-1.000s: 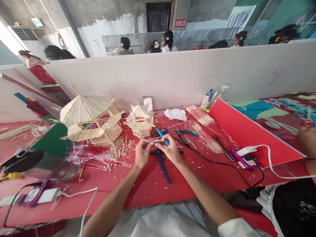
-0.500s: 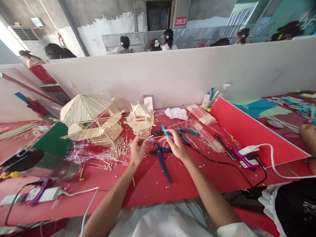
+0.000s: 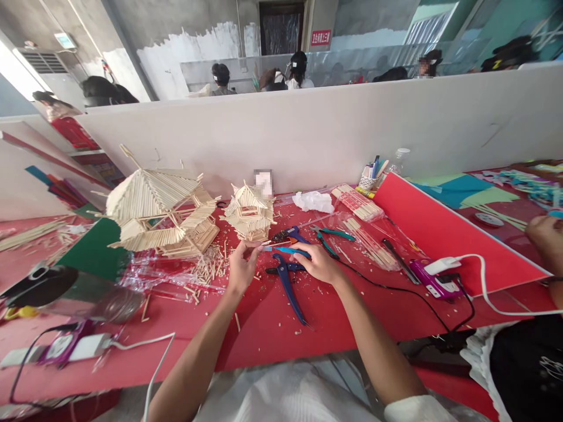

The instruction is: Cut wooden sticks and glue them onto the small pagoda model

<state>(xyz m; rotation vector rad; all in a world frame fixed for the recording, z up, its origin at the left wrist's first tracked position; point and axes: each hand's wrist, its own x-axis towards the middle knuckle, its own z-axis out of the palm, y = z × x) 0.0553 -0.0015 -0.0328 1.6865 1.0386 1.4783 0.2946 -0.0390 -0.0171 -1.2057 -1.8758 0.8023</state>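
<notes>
My left hand [image 3: 240, 269] is closed in a pinch on a thin wooden stick [image 3: 266, 242] just below the small stick pavilion [image 3: 249, 214]. My right hand [image 3: 319, 264] grips a blue-handled knife [image 3: 284, 250] lying almost level, its tip at the stick near my left fingers. Both hands hover above the red table [image 3: 272, 328]. Blue-handled pliers [image 3: 288, 281] lie on the table under them.
A large stick pavilion [image 3: 156, 211] stands at the left among stick scraps. Green pliers [image 3: 332, 235], bagged sticks [image 3: 367, 237], a purple glue gun [image 3: 433, 284] with cords and a pen cup [image 3: 369, 176] lie to the right. Another person's hand [image 3: 545, 237] is at the far right.
Both hands moved a little away from me toward the small pavilion. The blue knife tilted from slanting upward to nearly level, pointing left at the stick.
</notes>
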